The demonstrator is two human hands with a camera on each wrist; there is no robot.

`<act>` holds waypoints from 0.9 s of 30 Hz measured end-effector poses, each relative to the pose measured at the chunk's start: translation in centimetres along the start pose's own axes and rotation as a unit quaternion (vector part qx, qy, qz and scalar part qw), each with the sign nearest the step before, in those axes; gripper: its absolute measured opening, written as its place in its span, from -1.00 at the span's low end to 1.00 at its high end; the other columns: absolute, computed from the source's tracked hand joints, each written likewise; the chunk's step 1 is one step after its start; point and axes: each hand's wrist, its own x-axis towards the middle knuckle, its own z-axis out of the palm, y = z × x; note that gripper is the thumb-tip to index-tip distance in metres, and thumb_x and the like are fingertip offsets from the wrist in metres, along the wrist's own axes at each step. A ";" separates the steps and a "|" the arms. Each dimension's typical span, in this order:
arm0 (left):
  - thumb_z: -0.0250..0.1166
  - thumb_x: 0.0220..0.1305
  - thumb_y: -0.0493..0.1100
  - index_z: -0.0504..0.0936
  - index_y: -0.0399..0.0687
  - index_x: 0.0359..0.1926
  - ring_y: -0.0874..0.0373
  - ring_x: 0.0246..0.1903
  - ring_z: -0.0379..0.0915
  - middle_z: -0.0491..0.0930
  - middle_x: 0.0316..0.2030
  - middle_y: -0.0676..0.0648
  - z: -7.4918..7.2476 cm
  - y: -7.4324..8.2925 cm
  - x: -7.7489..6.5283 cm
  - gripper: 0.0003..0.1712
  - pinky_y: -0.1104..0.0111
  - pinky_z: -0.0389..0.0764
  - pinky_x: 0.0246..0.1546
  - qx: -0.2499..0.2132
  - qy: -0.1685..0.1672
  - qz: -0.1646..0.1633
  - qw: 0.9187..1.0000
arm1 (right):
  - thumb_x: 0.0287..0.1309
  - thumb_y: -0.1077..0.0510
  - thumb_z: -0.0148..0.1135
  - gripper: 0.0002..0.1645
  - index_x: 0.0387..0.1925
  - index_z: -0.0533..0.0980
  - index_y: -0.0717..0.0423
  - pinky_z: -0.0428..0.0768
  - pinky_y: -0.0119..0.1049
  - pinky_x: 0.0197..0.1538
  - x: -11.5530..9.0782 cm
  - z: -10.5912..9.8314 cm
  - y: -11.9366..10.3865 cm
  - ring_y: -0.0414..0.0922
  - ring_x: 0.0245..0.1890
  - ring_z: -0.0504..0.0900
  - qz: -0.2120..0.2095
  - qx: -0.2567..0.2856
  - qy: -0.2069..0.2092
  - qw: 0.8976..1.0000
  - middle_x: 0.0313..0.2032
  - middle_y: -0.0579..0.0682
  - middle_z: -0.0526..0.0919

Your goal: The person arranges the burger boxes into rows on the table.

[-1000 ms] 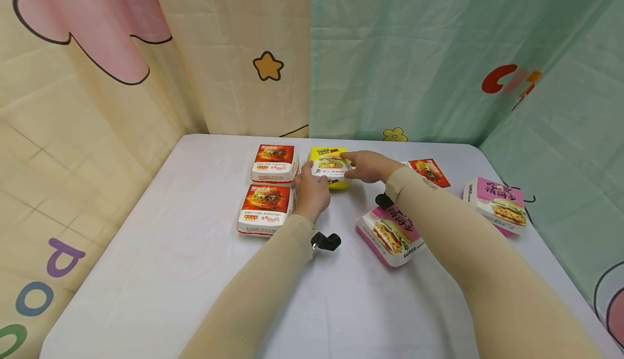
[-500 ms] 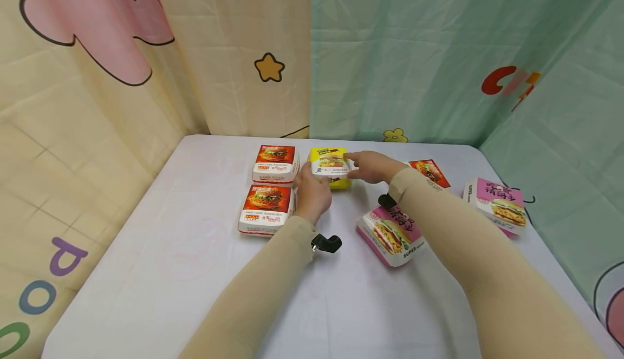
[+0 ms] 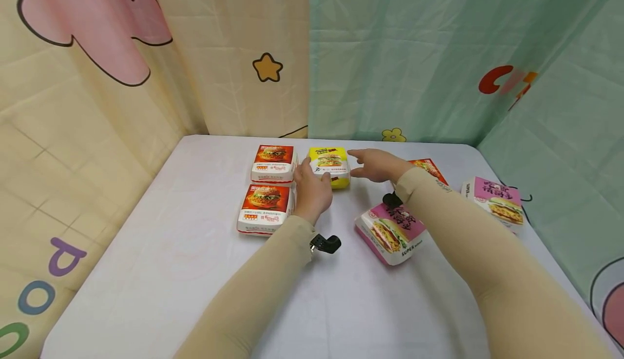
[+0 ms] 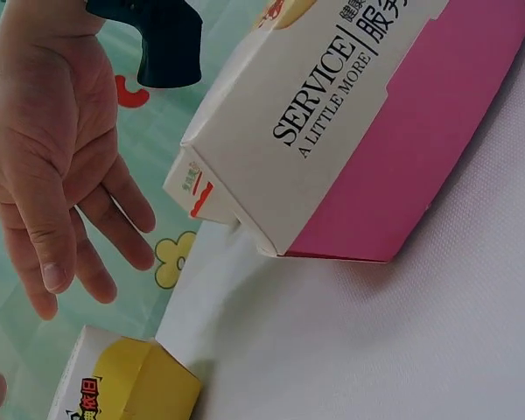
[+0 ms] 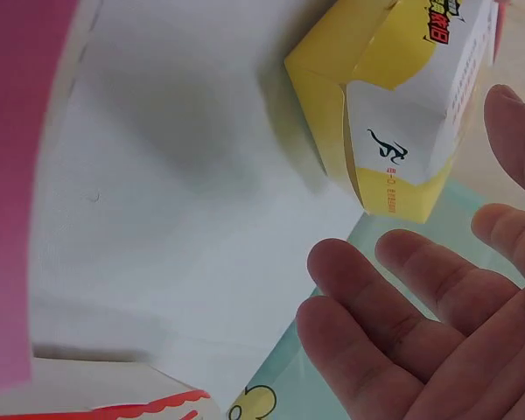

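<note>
A yellow-and-white burger box point(image 3: 330, 167) sits near the back of the table, right of two red-and-white burger boxes, one behind the other: the rear box point(image 3: 274, 163) and the front box point(image 3: 266, 208). My left hand point(image 3: 312, 190) lies along the yellow box's left side, fingers extended and thumb near its front; whether it touches is unclear. Apart from the box on its right is my right hand point(image 3: 376, 165), its fingers spread and holding nothing. In the right wrist view, a gap shows between the right fingers point(image 5: 350, 271) and the yellow box point(image 5: 394, 114).
A pink burger box point(image 3: 391, 233) lies turned at an angle below my right wrist. Another pink box point(image 3: 497, 202) stands near the right edge. A red box point(image 3: 430, 169) is partly hidden behind my right sleeve. Curtains hang behind the white table point(image 3: 161, 272).
My right hand has drawn away to the right from the yellow box, whose right side now shows. The left hand has shifted only slightly, and the boxes stay in place.
</note>
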 end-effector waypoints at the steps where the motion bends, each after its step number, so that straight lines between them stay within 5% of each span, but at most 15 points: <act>1: 0.20 0.59 0.04 -0.01 0.11 0.66 -0.19 0.51 0.20 -0.12 0.64 -0.19 0.0 0.1 -0.1 -0.17 -0.06 0.37 0.50 0.000 0.002 0.002 1.000 | 0.52 -0.11 0.20 -0.08 0.69 0.04 -0.04 0.29 0.20 0.56 -0.1 0.0 0.1 0.21 0.52 0.37 0.000 0.001 0.001 1.000 0.51 0.26 0.39; 17: 0.26 0.53 -0.01 0.07 0.07 0.64 -0.21 0.60 -0.05 -0.16 0.64 -0.20 -0.5 1.7 -1.3 -0.17 -0.08 0.31 0.53 0.010 0.026 0.057 0.998 | 0.52 -0.15 0.20 -0.14 0.66 0.13 -0.05 0.30 0.25 0.53 -1.7 -0.1 0.9 0.24 0.52 0.37 -0.003 0.008 0.018 1.000 0.52 0.24 0.38; 27: 0.27 0.53 0.03 0.15 0.04 0.61 -0.17 0.56 0.03 0.07 0.59 -0.20 -0.6 2.0 -2.4 -0.21 -0.15 0.28 0.52 0.054 0.016 0.127 0.990 | 0.52 -0.23 0.17 -0.17 0.65 0.19 -0.11 0.29 0.28 0.53 -3.8 0.2 0.9 0.24 0.58 0.26 -0.008 0.015 0.028 0.999 0.58 0.17 0.30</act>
